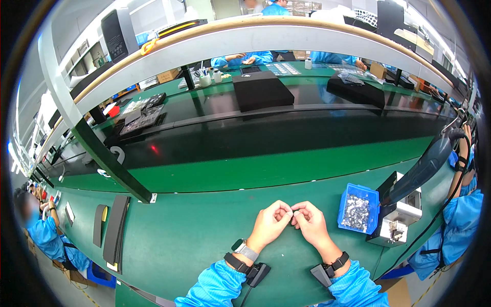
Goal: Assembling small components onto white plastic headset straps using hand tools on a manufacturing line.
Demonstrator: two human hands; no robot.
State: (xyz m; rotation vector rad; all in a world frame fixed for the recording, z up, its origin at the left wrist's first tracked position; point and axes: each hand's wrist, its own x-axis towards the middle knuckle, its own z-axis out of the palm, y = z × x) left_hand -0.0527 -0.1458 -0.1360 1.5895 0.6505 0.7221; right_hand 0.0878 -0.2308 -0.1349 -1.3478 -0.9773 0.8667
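Note:
Over the green bench top (194, 225) my two hands meet, fingertips almost touching. Thumb and fingers of my left hand (271, 223) are pinched together. My right hand (310, 224) is pinched too, facing it. Something tiny and pale seems to sit between the fingertips, too small to name. To the right of my right hand stands a blue plastic bin (359, 209) holding many small silvery and dark parts. A small white speck (282, 255) lies on the bench below my hands.
Right of the bin is a metal device (394, 231) with a dark handheld tool (422, 169) hanging above it. Dark strips (116, 230) lie at left, near a shelf post (110, 158). Beyond runs a black conveyor (204, 130) bearing black foam blocks (262, 91). Co-workers sit left, right and opposite.

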